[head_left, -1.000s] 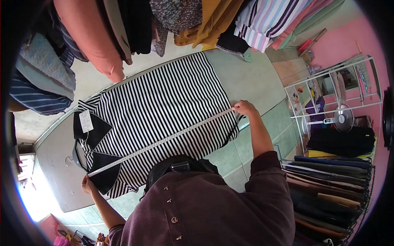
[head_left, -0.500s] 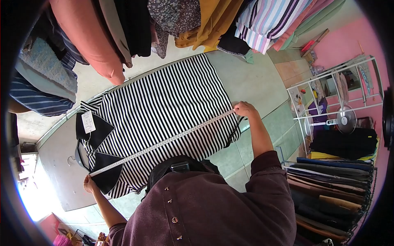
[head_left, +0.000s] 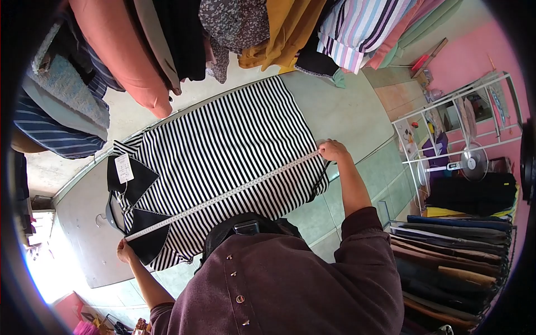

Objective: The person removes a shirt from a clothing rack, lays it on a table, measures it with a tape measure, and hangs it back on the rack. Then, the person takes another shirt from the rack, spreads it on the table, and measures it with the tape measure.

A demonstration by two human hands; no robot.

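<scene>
A black-and-white striped garment [head_left: 229, 151] with a black collar [head_left: 146, 234] lies flat on a grey board [head_left: 346, 106]. From its collar hangs a white paper tag [head_left: 124, 168], and a dark hanger [head_left: 113, 215] sticks out at the neck. A pale measuring tape [head_left: 223, 195] runs taut and slanting across the garment. My left hand [head_left: 125, 250] pinches one tape end at the collar's edge. The other part of the tape is pinched in my right hand [head_left: 333, 150] at the garment's hem.
Hanging clothes, among them a salmon one [head_left: 120, 50] and a mustard one [head_left: 290, 33], line the far side above the board. At right stand a white wire rack [head_left: 458, 148], a fan [head_left: 474, 162] and a row of dark hanging garments [head_left: 452, 262].
Both hands keep their hold on the tape. The garment and my left hand appear slightly further right in view, while my right hand stays nearly in place.
</scene>
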